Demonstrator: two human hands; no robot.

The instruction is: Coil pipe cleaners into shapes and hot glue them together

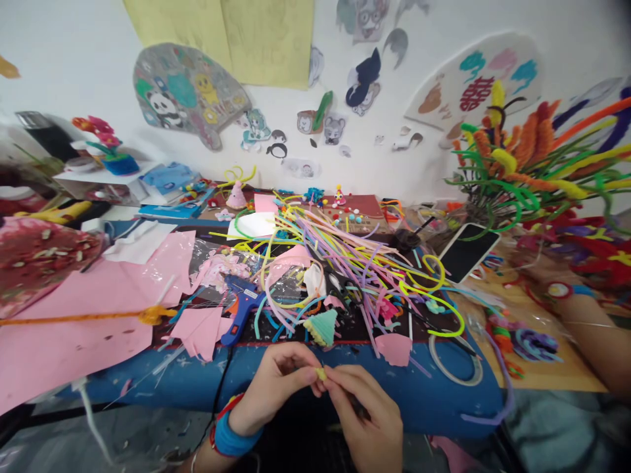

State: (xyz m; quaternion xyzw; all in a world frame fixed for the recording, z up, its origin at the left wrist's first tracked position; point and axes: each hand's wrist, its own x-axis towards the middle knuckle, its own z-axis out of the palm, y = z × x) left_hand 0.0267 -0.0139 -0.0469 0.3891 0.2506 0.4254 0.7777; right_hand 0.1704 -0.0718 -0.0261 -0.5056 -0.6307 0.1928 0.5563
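Note:
My left hand (283, 384) and my right hand (367, 407) meet at the table's front edge, fingertips pinched together. Between them is a small yellow piece (321, 374), which looks like a curled bit of pipe cleaner; fingers cover part of it. Just beyond lies a mint-green triangular piece with a yellow edge (323, 326). A blue hot glue gun (241, 312) rests to the left, its cord running down past the table edge. Loose pipe cleaners (340, 243) in yellow, pink and purple are heaped behind. A pink paper scrap (394, 348) lies to the right.
Pink sheets (123, 295) cover the left side. A roll of tape (456, 360) lies near the front right corner. Further right are a phone (469, 251), a bunch of pipe-cleaner flowers (517, 157) and another person's arm (586, 322). A wall stands behind.

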